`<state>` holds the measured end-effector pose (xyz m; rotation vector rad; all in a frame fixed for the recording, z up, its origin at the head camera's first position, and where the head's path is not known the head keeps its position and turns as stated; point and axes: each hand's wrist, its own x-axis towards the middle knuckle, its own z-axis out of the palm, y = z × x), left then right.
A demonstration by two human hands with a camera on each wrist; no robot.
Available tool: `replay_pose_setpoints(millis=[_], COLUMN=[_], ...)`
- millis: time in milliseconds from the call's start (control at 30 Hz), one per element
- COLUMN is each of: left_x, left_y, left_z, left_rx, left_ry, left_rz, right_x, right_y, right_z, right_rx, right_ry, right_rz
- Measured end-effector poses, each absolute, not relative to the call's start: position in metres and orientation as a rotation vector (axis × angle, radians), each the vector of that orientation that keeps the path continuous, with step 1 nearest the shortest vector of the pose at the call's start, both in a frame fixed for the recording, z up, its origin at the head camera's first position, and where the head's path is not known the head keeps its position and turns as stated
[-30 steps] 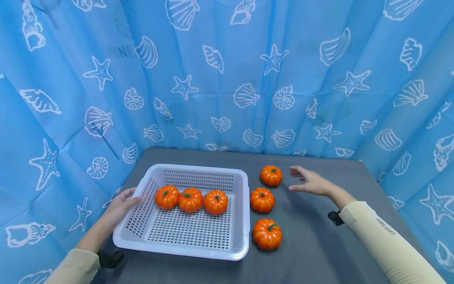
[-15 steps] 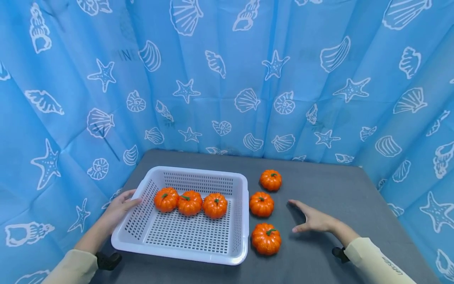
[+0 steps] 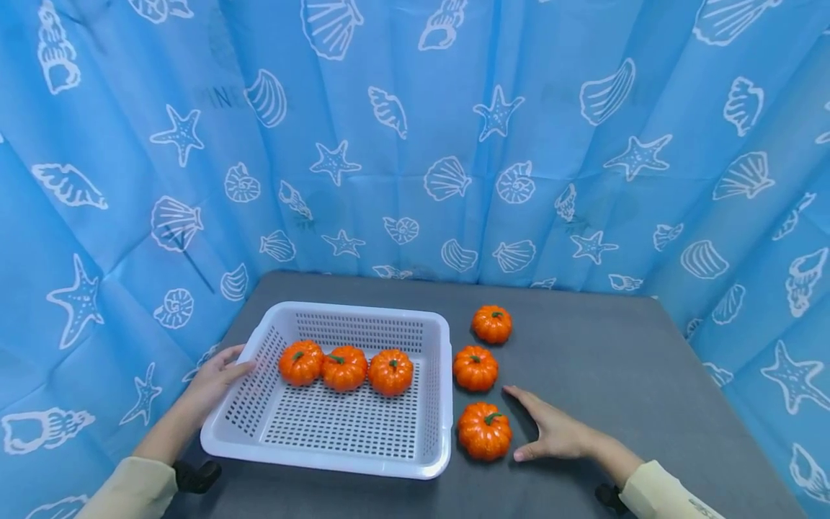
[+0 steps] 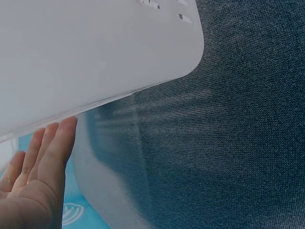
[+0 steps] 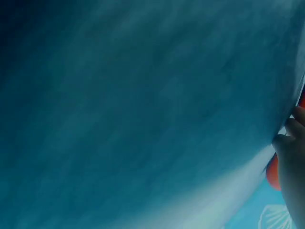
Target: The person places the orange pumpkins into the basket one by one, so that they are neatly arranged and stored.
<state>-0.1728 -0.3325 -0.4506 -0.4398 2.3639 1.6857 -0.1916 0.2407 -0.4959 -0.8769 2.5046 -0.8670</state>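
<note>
A white perforated plastic basket (image 3: 324, 465) holds three small orange pumpkins in a row: left (image 3: 301, 362), middle (image 3: 344, 368) and right (image 3: 390, 373). My left hand (image 3: 217, 378) holds the basket's left rim, thumb over the top; the left wrist view has its fingers (image 4: 59, 143) reaching up against the underside. Outside, along the basket's right side, lie a back pumpkin (image 3: 491, 324), a middle pumpkin (image 3: 475, 368) and a front pumpkin (image 3: 485, 431). Just right of the front one, my right hand (image 3: 558, 432) has thumb and fingers spread, holding nothing.
All of this sits on a dark grey table (image 3: 603, 346). Blue curtains (image 3: 415, 144) with white shell and starfish prints hang behind and on both sides. The basket's right wall stands close beside the loose pumpkins.
My right hand has come down from beside the back pumpkin toward the front one, moving nearer and spreading its fingers. The left hand, basket and pumpkins stay in place.
</note>
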Motion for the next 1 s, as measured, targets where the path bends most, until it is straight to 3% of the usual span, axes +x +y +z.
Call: replay_pose_setpoints(millis=[1000], left_x=[-0.172], left_y=[-0.334], left_z=[-0.45], left_rx=[-0.428], left_ry=[2.335], left_rz=[1.731], right_x=[-0.191], right_y=[0.207], right_z=[-0.496], right_rx=[-0.916], right_ry=[2.392], right_rz=[-0.965])
